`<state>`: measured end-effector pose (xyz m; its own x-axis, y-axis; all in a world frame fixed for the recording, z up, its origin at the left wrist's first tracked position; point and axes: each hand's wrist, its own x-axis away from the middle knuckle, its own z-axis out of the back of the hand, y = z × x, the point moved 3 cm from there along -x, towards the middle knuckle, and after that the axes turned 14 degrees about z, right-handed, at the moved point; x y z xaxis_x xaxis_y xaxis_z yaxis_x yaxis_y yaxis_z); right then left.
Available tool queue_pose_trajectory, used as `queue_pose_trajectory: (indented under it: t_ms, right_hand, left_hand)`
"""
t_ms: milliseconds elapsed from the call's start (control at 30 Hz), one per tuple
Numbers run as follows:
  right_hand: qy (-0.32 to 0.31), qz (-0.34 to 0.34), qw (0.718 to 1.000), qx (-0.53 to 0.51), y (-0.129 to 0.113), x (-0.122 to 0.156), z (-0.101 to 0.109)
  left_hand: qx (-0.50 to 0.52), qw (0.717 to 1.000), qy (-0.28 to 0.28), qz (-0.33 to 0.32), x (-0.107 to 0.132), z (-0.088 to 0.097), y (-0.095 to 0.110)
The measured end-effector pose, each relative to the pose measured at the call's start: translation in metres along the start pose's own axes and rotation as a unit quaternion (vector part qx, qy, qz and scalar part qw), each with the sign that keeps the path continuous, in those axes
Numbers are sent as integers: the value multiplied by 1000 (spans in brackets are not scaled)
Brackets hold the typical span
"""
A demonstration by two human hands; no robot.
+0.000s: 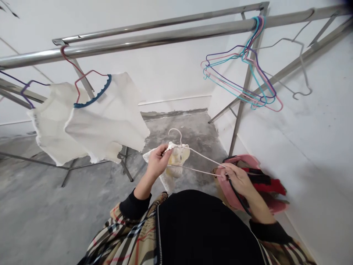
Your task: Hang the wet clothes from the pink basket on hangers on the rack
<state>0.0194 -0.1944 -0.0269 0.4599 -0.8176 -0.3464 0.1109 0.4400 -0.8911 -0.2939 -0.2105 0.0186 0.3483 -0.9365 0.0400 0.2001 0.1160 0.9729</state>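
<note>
In front of me is a white wire hanger [202,156], its hook pointing away from my body. A small cream garment [176,159] is partly on the hanger's left half and hangs below it. My left hand [160,160] pinches the garment's white edge close to the hook. At the hanger's bare right end, my right hand [235,178] has its fingers closed around the wire. The garment's shape is partly hidden behind my left hand.
Two white tops [110,110] hang at the left of a metal rail [154,43]. Several coloured wire hangers [234,55] and a grey hanger [303,48] hang at its right. A pink basket [231,191] with red and dark cloth stands low on the right.
</note>
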Motion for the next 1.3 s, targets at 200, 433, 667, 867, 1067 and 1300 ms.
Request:
queue_pose_trajectory:
  t_ms: [200,433,667,867,1067,1300]
  right_hand:
    - [83,-50,977,-189,38,6,-45]
    - [70,-104,954,-271,43,3,-33]
    - [191,-262,867,-379,96,-2,-42]
    - [61,-205,945,-248,92,-13,-95]
    - [112,-149,978,-92,84,-26,-93]
    - [212,-235,897,-308,92,-23,-61]
  left_hand:
    - [-327,897,116,-273,9,17,25]
    - [-404,853,4,-331,0,34,39]
    - [-366,855,8,-366,17,32,54]
    - [-391,833,15,-391,21,27,60]
    - [-392,803,54,-446,25,33,66]
    - [-402,803,47,-437,19,49,40]
